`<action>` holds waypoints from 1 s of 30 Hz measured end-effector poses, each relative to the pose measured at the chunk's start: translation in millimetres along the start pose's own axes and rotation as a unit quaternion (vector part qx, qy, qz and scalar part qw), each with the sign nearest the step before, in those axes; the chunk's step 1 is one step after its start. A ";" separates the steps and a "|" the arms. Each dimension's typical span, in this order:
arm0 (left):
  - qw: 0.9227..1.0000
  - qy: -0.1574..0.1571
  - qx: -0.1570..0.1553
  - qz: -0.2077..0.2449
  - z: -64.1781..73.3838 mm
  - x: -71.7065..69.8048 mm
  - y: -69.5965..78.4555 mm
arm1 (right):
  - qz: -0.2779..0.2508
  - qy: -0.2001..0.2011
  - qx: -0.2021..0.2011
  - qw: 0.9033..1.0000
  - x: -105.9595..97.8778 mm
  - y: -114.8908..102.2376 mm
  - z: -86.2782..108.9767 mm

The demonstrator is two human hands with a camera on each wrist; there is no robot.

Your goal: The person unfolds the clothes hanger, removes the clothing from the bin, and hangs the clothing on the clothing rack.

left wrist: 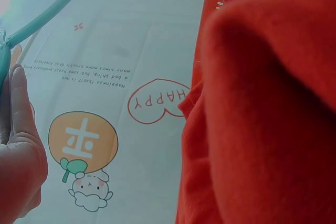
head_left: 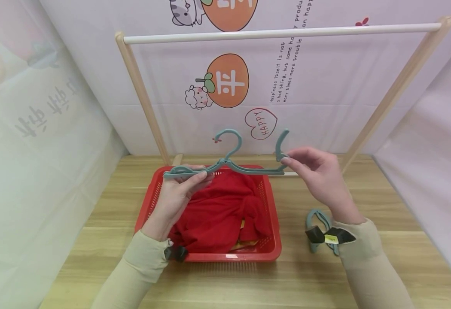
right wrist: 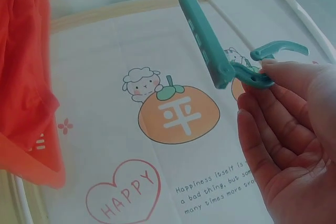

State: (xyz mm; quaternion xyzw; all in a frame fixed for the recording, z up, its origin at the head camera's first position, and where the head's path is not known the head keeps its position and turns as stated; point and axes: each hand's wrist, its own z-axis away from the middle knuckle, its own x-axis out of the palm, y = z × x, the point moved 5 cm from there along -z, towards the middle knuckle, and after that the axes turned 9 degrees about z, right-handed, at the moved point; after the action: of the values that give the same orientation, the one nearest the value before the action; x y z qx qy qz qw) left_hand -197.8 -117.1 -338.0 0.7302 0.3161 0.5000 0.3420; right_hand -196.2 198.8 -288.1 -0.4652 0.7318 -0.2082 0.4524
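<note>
A teal folding hanger [head_left: 254,171] is held up level above the basket, its hook pointing upward. My left hand [head_left: 179,193] grips its left arm, thumb in front and fingers behind. At the other end, my right hand [head_left: 318,176] pinches a hinged end piece [right wrist: 252,74] between thumb and fingers; this piece stands up at an angle from the right arm. On the left arm the end piece looks folded in against it. Red cloth [head_left: 221,214] lies in a red basket [head_left: 225,257] under the hanger.
A wooden rack with a white rod [head_left: 279,33] stands behind the basket. Another teal folded hanger [head_left: 320,227] lies on the wooden table [head_left: 295,283] beneath my right wrist. Something yellow [head_left: 245,244] shows under the red cloth. Printed white sheeting [head_left: 306,124] hangs at the back and sides.
</note>
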 end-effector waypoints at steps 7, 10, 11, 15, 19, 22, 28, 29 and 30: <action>1.000 -0.002 0.009 0.013 -0.4 0.3 2.6 | 0.003 0.013 -0.004 1.000 -4.6 1.8 1.1; 1.000 -0.002 0.013 0.014 -0.5 0.3 3.4 | -0.002 0.014 -0.002 1.000 -5.9 2.5 1.6; 1.000 -0.002 0.013 0.013 -0.4 0.4 3.7 | -0.002 0.014 -0.001 1.000 -6.3 2.8 1.6; 1.000 -0.002 0.013 0.014 -0.3 0.1 4.2 | 0.004 0.014 -0.001 1.000 -7.7 4.6 1.1; 1.000 -0.001 0.011 0.018 -0.1 -0.6 4.0 | 0.008 0.017 -0.001 1.000 -8.4 6.7 1.0; 1.000 0.001 0.010 0.021 0.1 -0.9 3.9 | 0.009 0.020 -0.002 1.000 -8.6 7.5 0.6; 1.000 0.002 0.012 0.021 -0.2 -0.9 4.5 | 0.006 0.030 0.010 0.999 -9.4 9.4 0.6; 1.000 0.001 0.013 0.021 -0.3 -0.6 4.8 | 0.004 0.031 0.013 0.999 -9.6 9.7 0.7; 1.000 0.000 0.014 0.020 -0.5 -0.5 5.0 | 0.005 0.032 0.016 0.999 -9.8 10.3 0.8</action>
State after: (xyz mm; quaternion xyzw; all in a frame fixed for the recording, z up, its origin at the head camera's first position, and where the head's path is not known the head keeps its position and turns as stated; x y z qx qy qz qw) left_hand -197.9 -120.3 -334.0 0.7411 0.3079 0.5025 0.3218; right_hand -199.0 212.4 -291.4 -0.4473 0.7445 -0.2329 0.4374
